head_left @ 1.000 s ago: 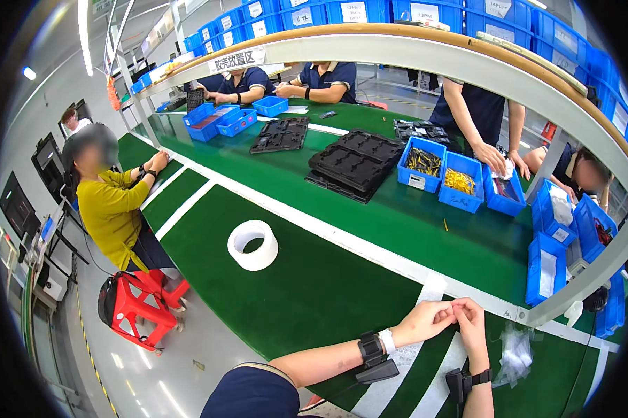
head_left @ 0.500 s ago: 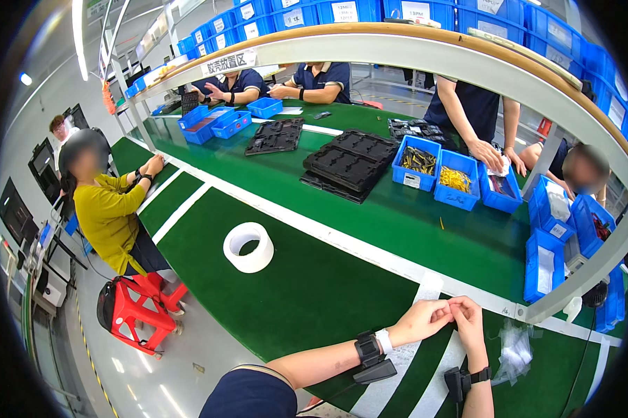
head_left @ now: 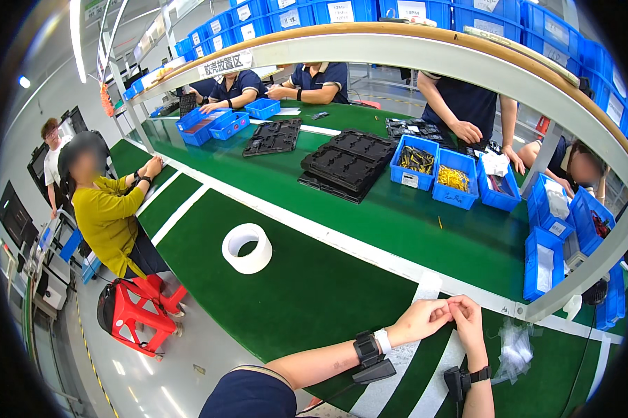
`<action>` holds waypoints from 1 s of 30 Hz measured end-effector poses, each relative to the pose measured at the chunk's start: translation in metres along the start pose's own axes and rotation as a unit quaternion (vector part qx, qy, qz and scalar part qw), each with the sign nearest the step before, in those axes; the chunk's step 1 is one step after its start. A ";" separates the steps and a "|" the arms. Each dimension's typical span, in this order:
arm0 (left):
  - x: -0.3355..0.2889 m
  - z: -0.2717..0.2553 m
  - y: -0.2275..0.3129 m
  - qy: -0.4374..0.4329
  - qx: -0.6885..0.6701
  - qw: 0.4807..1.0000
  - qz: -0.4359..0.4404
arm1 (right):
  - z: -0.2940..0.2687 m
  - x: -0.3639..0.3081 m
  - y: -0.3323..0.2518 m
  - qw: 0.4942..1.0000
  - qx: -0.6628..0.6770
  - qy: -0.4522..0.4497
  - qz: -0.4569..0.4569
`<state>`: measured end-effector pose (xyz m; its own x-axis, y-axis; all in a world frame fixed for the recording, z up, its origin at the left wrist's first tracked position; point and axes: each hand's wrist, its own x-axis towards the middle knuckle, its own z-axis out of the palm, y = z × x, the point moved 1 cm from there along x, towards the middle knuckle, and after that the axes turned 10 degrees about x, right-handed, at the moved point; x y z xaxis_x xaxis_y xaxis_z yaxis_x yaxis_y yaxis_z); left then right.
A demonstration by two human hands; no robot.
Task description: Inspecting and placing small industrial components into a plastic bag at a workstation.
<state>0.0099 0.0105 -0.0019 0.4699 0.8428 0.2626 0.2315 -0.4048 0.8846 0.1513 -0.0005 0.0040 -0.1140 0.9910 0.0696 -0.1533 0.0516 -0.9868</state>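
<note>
My left hand (head_left: 417, 322) and my right hand (head_left: 466, 318) meet fingertip to fingertip above the near edge of the green table (head_left: 314, 299). Both have their fingers curled and pinched together. Whatever lies between them, if anything, is too small or hidden to make out. Below them, white tape strips (head_left: 404, 369) run across the tabletop. A crumpled clear plastic bag (head_left: 514, 352) lies just right of my right hand. Farther off to the left, a wide roll of white tape (head_left: 258, 259) rests on its side face.
Beyond a white line are black trays (head_left: 349, 160) and blue bins of black parts (head_left: 417, 164) and yellow parts (head_left: 455, 180). A shelf beam (head_left: 397, 43) arches overhead, its post (head_left: 582, 272) at right. Co-workers sit across; one in yellow (head_left: 108, 216) sits left, near a red stool (head_left: 140, 313).
My hands stay joined in the same place. Across the table, a co-worker's hand has moved left, leaving white wrapping on a blue bin. At far left, a person in white shows more fully.
</note>
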 end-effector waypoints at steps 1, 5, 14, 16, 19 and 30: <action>0.000 0.000 0.000 -0.001 0.002 1.000 0.000 | 0.000 0.000 -0.001 1.000 0.001 0.000 -0.001; 0.000 0.001 0.000 0.001 -0.001 1.000 0.001 | 0.001 -0.001 -0.002 1.000 -0.007 0.000 0.004; -0.001 -0.001 0.001 0.013 -0.010 1.000 0.003 | 0.003 0.000 -0.003 1.000 -0.008 -0.004 0.004; -0.001 -0.002 0.001 0.015 -0.010 1.000 0.004 | 0.002 0.002 0.000 1.000 -0.018 -0.002 -0.005; 0.000 -0.002 0.008 0.028 -0.016 0.999 0.013 | -0.004 0.003 0.004 1.000 -0.009 0.001 -0.008; 0.002 0.008 0.001 0.071 -0.043 0.996 0.022 | -0.020 0.005 0.016 0.999 -0.030 -0.013 -0.017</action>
<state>0.0178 0.0088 -0.0034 0.3510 0.8691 0.3485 0.1368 -0.4158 0.8991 0.1674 0.0079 -0.0144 -0.1343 0.9851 0.1071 -0.0996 0.0941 -0.9906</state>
